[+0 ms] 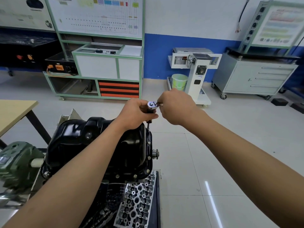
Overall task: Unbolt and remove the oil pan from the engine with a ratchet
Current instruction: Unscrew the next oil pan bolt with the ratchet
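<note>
Where the engine sits upside down at lower left, the black glossy oil pan lies on top of it, flange bolts still seated along its right and near edges.

- Below the pan: bare aluminium cylinder head, face up.
- Left of the pan: green gearbox housing; beyond it, corner of a pale wooden table.
- Floor: light glossy tiles.
- Back wall: white above, blue band below.
- Along the wall: green-framed trainer board, white machine with green bucket beside it, grey drawer cabinet on castors.
- Ratchet: chrome head up, above the pan's far right corner; its dark extension drops to the flange there.
- Left hand: arm stretched over the pan, fingers curled round the extension just under the ratchet head.
- Right hand: arm extended, fingers closed round the ratchet handle, which is mostly hidden.
</note>
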`<state>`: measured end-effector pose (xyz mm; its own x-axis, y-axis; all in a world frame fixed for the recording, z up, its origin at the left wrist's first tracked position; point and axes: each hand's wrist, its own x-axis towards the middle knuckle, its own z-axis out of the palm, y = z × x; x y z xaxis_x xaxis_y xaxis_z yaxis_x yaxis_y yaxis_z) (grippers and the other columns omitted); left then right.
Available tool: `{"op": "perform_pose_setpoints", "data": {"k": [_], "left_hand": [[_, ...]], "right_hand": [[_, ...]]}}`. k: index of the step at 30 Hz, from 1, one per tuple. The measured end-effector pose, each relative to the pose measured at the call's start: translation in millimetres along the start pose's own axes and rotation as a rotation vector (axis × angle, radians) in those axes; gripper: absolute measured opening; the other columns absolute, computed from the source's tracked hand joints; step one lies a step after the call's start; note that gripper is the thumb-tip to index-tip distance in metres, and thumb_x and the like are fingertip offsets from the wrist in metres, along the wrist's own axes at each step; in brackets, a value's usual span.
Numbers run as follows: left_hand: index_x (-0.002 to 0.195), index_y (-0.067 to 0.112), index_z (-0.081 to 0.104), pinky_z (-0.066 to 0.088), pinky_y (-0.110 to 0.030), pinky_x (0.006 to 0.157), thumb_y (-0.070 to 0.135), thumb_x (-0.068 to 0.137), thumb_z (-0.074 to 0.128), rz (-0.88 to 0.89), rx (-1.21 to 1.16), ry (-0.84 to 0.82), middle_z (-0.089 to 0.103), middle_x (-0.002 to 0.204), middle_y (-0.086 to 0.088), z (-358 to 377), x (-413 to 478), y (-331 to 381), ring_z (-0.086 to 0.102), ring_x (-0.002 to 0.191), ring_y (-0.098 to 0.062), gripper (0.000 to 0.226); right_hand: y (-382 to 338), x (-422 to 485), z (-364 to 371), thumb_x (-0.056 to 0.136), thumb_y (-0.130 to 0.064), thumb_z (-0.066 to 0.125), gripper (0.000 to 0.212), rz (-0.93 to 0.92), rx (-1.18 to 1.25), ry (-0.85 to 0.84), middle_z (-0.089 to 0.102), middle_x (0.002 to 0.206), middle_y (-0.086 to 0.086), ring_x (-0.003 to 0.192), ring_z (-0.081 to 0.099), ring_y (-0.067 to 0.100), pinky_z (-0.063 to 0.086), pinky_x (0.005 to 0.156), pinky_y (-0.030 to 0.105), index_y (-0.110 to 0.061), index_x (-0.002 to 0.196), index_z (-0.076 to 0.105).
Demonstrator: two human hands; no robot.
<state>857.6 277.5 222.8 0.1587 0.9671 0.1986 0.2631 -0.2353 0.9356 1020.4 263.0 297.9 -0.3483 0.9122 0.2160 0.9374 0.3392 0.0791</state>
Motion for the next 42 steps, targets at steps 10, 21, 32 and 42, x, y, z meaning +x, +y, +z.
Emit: {"op": "perform_pose_setpoints", "data": {"k": [10,21,32,42], "left_hand": [[0.082,0.000,0.074,0.048,-0.038,0.071,-0.015,0.068,0.070,0.050,0.070,0.043,0.070,0.081,-0.026,0.7,0.5,-1.8,0.056,0.073,-0.018,0.021],[0.102,-0.002,0.073,0.062,-0.047,0.081,-0.013,0.079,0.078,-0.012,-0.057,-0.074,0.073,0.088,-0.016,-7.8,1.3,3.2,0.070,0.077,-0.026,0.027],[0.100,0.008,0.077,0.059,-0.029,0.081,-0.018,0.084,0.069,-0.024,-0.109,-0.183,0.076,0.098,-0.009,-19.7,5.1,1.6,0.071,0.087,-0.019,0.032],[0.111,-0.002,0.074,0.060,-0.031,0.076,-0.014,0.086,0.071,0.014,-0.094,-0.063,0.076,0.102,-0.022,-6.0,0.6,0.9,0.069,0.082,-0.021,0.028]], "right_hand": [[-18.3,-12.6,-0.2,0.076,-0.041,0.073,0.041,0.053,0.365,-0.175,0.046,0.055,-0.001,0.052,0.047,0.020,0.031,0.048,0.026,-0.020,0.055,0.046],[-3.0,-7.8,-10.7,0.089,-0.006,0.056,0.030,-0.112,-0.211,0.007,0.041,0.077,0.002,0.076,0.047,0.027,0.036,0.062,0.034,-0.019,0.116,0.061],[16.4,5.2,9.9,0.085,0.007,0.049,0.079,-0.224,0.076,-0.129,0.017,0.165,-0.006,0.139,0.035,0.028,0.047,0.098,0.046,-0.025,0.154,0.028],[-4.4,-5.0,-2.9,0.087,-0.041,0.065,0.025,0.047,0.100,-0.072,0.045,0.071,-0.003,0.059,0.045,0.015,0.029,0.050,0.027,-0.018,0.079,0.058]]}}
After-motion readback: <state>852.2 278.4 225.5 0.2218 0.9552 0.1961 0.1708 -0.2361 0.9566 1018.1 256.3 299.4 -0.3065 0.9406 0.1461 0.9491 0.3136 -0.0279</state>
